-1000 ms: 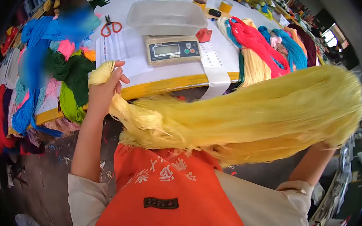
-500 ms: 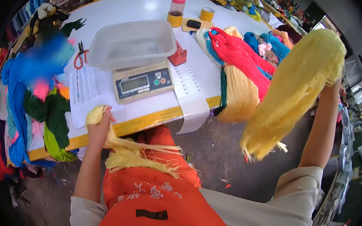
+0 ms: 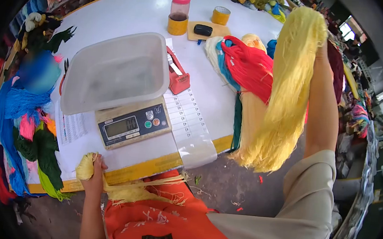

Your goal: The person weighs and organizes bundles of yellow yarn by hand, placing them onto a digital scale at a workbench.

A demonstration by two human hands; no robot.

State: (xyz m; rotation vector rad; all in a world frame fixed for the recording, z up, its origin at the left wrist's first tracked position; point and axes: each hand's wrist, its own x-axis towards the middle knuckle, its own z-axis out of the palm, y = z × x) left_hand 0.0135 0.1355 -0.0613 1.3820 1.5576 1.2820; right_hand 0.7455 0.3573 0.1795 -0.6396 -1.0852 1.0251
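Note:
At the table's front edge my left hand (image 3: 95, 175) is closed round a small pale yellow yarn bundle (image 3: 138, 193), whose loose strands trail right over the red apron. On the right, my right hand (image 3: 321, 51) is raised, its fingers largely hidden behind the top of a large yellow skein (image 3: 291, 82) that hangs from it. The skein partly covers a red skein (image 3: 249, 65) and a peach skein (image 3: 251, 117). Between my hands stands a digital scale (image 3: 132, 124) with an empty translucent tub (image 3: 118, 73) on it; its display is too blurred to read.
Right of the tub lie a red tape dispenser (image 3: 179, 76) and a label sheet (image 3: 189, 115). Farther back are a pink-lidded bottle (image 3: 180, 6), a tape roll (image 3: 221, 15) and a black object (image 3: 203, 29). Blue and green yarns (image 3: 19, 101) hang over the left side.
The large yellow skein and my right hand have moved up and left in view. The scale and tub appear lower and larger as the view shifts. My left hand still grips the small bundle.

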